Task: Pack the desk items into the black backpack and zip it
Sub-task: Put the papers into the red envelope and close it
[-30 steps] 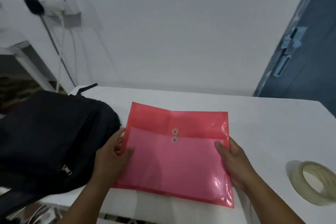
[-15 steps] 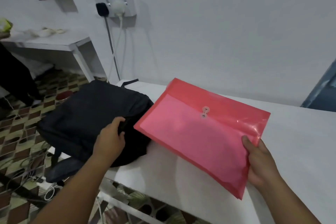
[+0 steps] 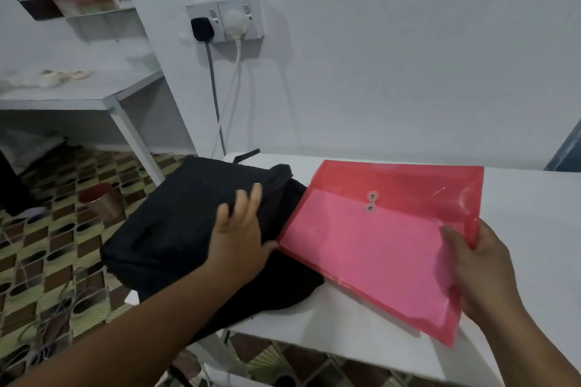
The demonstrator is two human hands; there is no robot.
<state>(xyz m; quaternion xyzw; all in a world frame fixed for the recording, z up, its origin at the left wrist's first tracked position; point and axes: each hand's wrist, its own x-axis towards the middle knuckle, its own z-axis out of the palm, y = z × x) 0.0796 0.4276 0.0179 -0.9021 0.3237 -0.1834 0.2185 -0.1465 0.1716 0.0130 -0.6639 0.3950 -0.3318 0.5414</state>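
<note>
A black backpack (image 3: 176, 223) lies on its side at the left end of the white desk (image 3: 518, 198), partly hanging over the edge. My left hand (image 3: 239, 229) rests on its top with fingers spread and straight. A translucent red document envelope (image 3: 371, 242) with a string-and-button clasp is tilted above the desk, its left corner near the backpack's opening. My right hand (image 3: 474, 264) pinches the envelope's right edge, thumb on top and fingers beneath.
A wall socket (image 3: 224, 20) with a black and a white plug hangs behind the desk, cables dropping down. A second white table (image 3: 78, 94) stands at the left. A copper cup (image 3: 100, 198) and loose cables lie on the patterned floor.
My left hand let go of the envelope and moved onto the backpack, fingers now spread. My right hand lifted the envelope and carried it left toward the bag. The view swung left.
</note>
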